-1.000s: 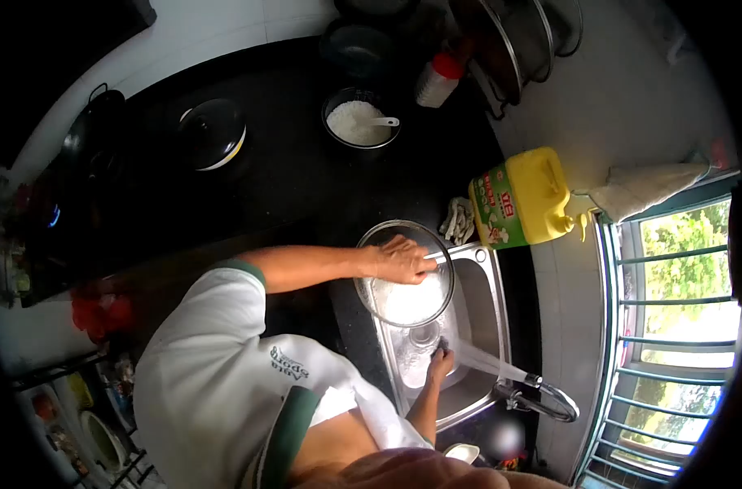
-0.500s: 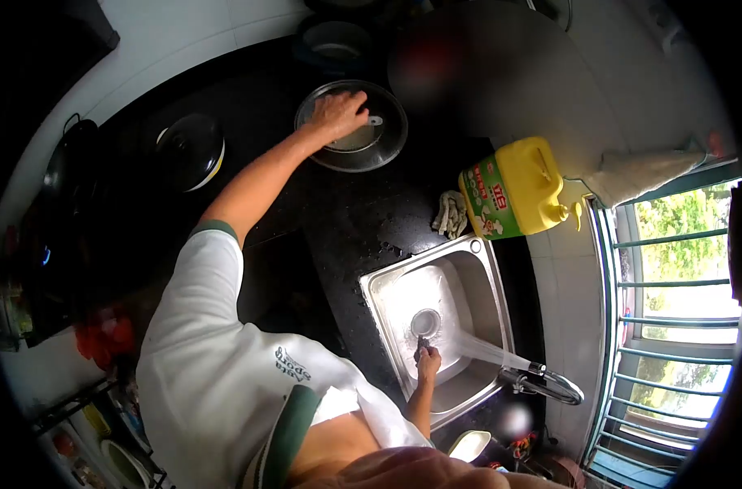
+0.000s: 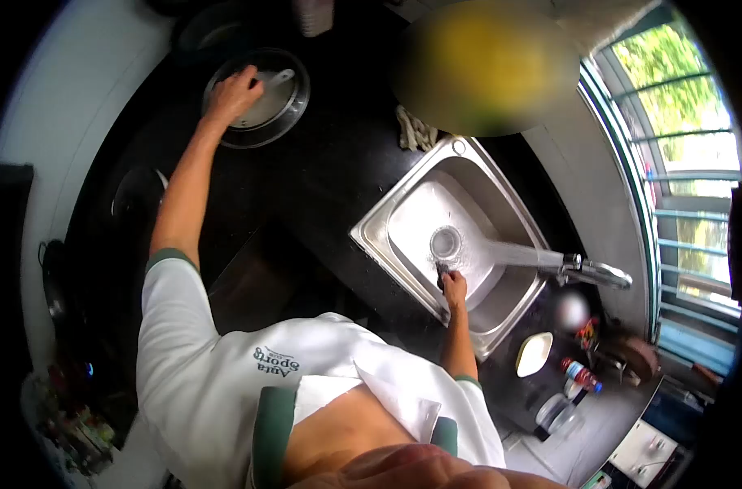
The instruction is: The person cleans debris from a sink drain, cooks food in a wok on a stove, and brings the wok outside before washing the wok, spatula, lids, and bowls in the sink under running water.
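Observation:
My left hand [image 3: 235, 96] is closed on the top of a round glass lid [image 3: 296, 114], which lies over the pot of white rice on the dark counter. A white spoon handle [image 3: 282, 77] shows at the pot. My right hand [image 3: 455, 290] is down in the steel sink [image 3: 489, 213], its fingers round a small dark object [image 3: 442, 274] that I cannot make out. Near the drain [image 3: 446, 243], that object is beside the stream of water running from the faucet [image 3: 596, 270].
A crumpled cloth [image 3: 416, 129] lies by the sink's upper corner, with a blurred yellow shape [image 3: 493, 61] beyond. Right of the sink are a white dish [image 3: 535, 354] and a red-labelled bottle [image 3: 580, 374]. A dark lidded pot [image 3: 137, 192] sits near my left forearm.
My left hand has carried the glass lid from above the sink to the rice pot. The view has turned and shifted. My right hand stays in the sink, and the water still runs.

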A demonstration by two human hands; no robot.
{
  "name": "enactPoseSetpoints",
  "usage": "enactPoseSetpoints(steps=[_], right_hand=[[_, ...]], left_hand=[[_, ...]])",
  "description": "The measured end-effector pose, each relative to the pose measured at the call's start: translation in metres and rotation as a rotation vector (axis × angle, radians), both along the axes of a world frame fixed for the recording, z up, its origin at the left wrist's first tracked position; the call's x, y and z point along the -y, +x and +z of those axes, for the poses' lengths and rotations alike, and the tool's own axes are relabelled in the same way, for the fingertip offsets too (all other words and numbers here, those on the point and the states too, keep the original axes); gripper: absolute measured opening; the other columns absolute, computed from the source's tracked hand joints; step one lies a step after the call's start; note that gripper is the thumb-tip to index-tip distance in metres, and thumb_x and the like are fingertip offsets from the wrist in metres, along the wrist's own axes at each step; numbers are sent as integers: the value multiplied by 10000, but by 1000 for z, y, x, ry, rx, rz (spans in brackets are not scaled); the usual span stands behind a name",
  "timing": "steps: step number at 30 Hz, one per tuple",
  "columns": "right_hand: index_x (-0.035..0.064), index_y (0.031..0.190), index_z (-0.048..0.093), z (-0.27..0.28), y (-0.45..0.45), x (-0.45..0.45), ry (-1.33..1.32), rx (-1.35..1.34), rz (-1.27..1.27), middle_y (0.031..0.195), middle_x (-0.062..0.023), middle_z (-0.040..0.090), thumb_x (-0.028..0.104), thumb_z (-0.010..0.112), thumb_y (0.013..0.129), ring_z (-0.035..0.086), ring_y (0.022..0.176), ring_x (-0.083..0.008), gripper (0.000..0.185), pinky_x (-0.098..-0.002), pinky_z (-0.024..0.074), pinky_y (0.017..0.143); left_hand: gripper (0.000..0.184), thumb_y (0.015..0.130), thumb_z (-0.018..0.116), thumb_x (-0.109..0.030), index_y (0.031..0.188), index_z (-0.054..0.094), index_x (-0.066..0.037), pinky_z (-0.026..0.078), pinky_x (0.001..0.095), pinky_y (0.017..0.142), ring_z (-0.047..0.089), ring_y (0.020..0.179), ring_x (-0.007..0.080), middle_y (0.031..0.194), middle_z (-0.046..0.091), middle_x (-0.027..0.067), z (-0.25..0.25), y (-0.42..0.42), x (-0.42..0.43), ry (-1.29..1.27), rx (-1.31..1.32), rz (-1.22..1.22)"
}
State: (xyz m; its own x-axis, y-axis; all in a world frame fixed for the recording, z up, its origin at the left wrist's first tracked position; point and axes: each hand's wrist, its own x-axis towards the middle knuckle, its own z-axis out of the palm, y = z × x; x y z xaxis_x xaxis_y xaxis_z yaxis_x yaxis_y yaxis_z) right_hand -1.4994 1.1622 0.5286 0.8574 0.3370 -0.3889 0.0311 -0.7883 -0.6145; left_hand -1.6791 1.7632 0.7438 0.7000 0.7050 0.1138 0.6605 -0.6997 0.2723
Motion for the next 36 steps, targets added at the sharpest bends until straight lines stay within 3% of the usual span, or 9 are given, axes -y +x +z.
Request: enactPoseSetpoints(steps=[7, 13, 21, 23, 29, 31, 33, 35, 36], right_hand=[[26, 796, 576, 17, -4, -27, 170, -280, -144, 629, -38, 528, 182, 565, 766, 490, 512, -119, 160, -254, 419, 429], [27, 768, 567, 20, 26, -45, 168, -53, -35, 645, -16, 523, 201, 569, 779, 481, 561, -96, 175, -232, 409, 503], [55, 957, 521, 47, 61, -29, 1210, -700, -1134, 868, -104, 575, 170, 512, 828, 565, 669, -199, 174, -349, 493, 544], [87, 895, 565, 55, 66, -18, 1440, -756, -1031, 823, -85, 592, 197, 537, 806, 567, 686, -223, 144, -360, 496, 580], [-2, 769, 605, 49, 62, 1, 204, -170, -140, 631, -67, 564, 220, 577, 760, 534, 554, -162, 223, -273, 450, 500], [6, 821, 611, 83, 65, 3, 700, -317, -305, 665, -37, 543, 176, 562, 789, 505, 553, -112, 179, -262, 431, 490], [18, 825, 608, 63, 62, 23, 672, -619, -328, 709, -70, 590, 134, 522, 788, 567, 621, -165, 149, -308, 468, 557], [22, 802, 596, 21, 50, 54, -574, 95, 603, 800, -136, 620, 95, 487, 765, 604, 764, -276, 137, -377, 476, 672], [24, 784, 575, 34, 59, 55, -322, 0, 209, 914, -189, 596, 92, 471, 751, 556, 915, -354, 129, -411, 444, 769]], left_hand=[[379, 818, 483, -321, 1103, 471, -71, 426, 428, 779, 538, 938, 366, 1008, 568, 206, -4, -11, -5, -20, -7, -112], [357, 824, 436, -365, 1053, 483, -96, 421, 421, 775, 532, 964, 333, 1030, 564, 148, 1, 8, 10, 76, -165, -44], [538, 832, 481, -453, 1269, 382, -155, 398, 416, 863, 393, 1148, 314, 1295, 346, 143, -1, -7, 2, 205, -163, -19], [495, 838, 509, -391, 1259, 404, -152, 404, 386, 864, 436, 1099, 309, 1258, 378, 140, 20, -2, 36, 345, 71, -78], [269, 764, 590, -111, 1015, 551, -23, 413, 347, 827, 516, 942, 256, 1007, 536, 113, 8, 64, 197, -112, 200, -592], [261, 730, 589, -78, 980, 564, -11, 410, 320, 812, 529, 913, 260, 967, 547, 119, -8, 85, 247, -334, 126, -683], [258, 730, 601, -116, 963, 567, -8, 407, 345, 820, 523, 936, 284, 978, 551, 125, -41, 100, 283, -378, 81, -817], [264, 727, 600, -152, 946, 573, -7, 413, 372, 788, 517, 921, 312, 960, 558, 148, -73, 110, 309, -493, 21, -904], [267, 730, 597, -152, 953, 572, -9, 412, 381, 794, 521, 918, 316, 963, 561, 149, -76, 111, 321, -423, 22, -969]])
